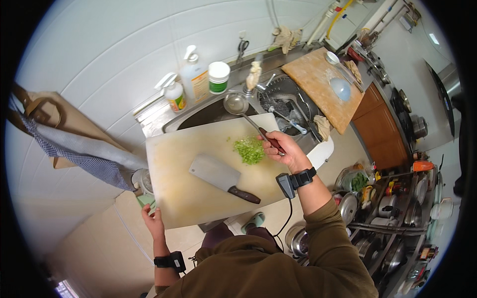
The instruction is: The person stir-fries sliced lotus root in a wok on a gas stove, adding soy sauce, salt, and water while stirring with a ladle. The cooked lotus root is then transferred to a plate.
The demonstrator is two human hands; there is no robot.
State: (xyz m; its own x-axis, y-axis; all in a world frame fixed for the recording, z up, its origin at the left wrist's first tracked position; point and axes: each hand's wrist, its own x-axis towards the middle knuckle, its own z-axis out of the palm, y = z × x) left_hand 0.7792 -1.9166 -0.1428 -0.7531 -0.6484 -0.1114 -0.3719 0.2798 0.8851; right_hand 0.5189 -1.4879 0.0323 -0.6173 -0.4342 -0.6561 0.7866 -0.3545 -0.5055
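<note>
My right hand (283, 147) grips the brown handle of a metal ladle (236, 103). The ladle's bowl is over the near edge of a sink basin (203, 116). Below that hand is a large white plastic cutting board (175, 164), laid partly across the sink. A small heap of chopped green onion (249, 149) sits on its right part. A cleaver (217, 172) with a dark handle lies flat in the middle. At the board's front left corner is my left hand (152, 221), fingers apart and holding nothing; whether it touches the edge I cannot tell.
Pump bottles (193, 78) and a white-lidded tub (219, 77) stand behind the sink. A second basin (288, 100) holds utensils. A floured wooden board (316, 82) bears a blue bowl (340, 88). To the right is a rack (387, 227) of pots; cloths (82, 160) hang left.
</note>
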